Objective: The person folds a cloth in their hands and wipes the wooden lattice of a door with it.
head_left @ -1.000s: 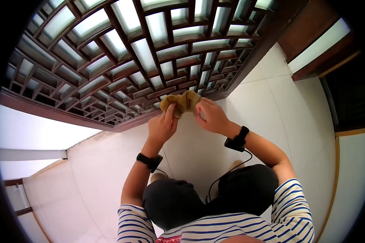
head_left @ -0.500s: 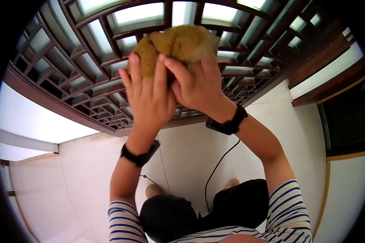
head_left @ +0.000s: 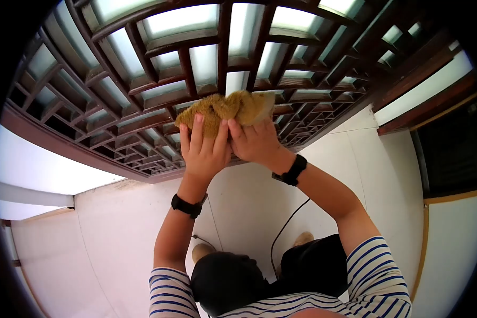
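A bunched, fuzzy yellow-brown cloth (head_left: 213, 108) lies against the bars of a dark wooden lattice panel (head_left: 187, 71). My left hand (head_left: 204, 151) grips its left part, with the fingertips spread over the near edge. Close beside it, my right hand (head_left: 255, 143) has hold of the right part, where a paler corner sticks out. The two hands nearly touch at the middle of the cloth. Parts of the fingers and both palms are hidden by the cloth and the backs of the hands.
Pale panes show through the lattice, and its brown lower frame (head_left: 82, 155) curves across the view. Below is a light tiled floor (head_left: 244, 206) with a thin black cable (head_left: 281, 229) running over it. A dark, wood-edged opening (head_left: 450, 151) is at the right.
Both hands have moved down the lattice, toward my body, and the cloth with them. More of the upper bars shows now.
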The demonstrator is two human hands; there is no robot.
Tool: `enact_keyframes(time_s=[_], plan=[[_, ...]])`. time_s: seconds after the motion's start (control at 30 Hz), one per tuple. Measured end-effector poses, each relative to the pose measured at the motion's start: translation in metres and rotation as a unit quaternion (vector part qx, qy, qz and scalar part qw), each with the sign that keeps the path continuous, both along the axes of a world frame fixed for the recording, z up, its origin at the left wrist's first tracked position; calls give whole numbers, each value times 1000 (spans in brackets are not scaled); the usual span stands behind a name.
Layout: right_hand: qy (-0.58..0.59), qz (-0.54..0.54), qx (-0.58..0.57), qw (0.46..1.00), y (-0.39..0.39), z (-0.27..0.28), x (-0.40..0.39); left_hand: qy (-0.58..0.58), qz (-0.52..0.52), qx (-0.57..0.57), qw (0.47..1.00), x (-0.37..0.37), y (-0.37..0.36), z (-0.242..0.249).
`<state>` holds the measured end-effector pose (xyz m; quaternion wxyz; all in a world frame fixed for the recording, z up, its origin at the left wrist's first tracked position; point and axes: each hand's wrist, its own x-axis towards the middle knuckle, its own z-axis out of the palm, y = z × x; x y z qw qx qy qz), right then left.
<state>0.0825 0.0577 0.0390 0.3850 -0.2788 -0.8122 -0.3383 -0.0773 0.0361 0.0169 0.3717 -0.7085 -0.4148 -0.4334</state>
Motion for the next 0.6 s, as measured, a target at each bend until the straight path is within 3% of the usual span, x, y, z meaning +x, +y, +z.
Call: enact_keyframes(time_s=[0.17,0.23,0.33,0.47,0.6], plan=[[-79,2,-95,992,-18,-51,25,15,-34,-105,994,-9,-28,-59],[-193,5,-191,962,-27,-65,42,42,-45,-224,973,-12,-45,-79],[-252,14,-148,956,-30,-106,71,105,-63,-308,944,-19,-62,-112],[-277,7,-192,941,-47,-119,78,110,-109,-384,910,-15,-77,-86],[-167,79,-247,951,-57,-108,73,106,-147,-389,903,-18,-78,-48]])
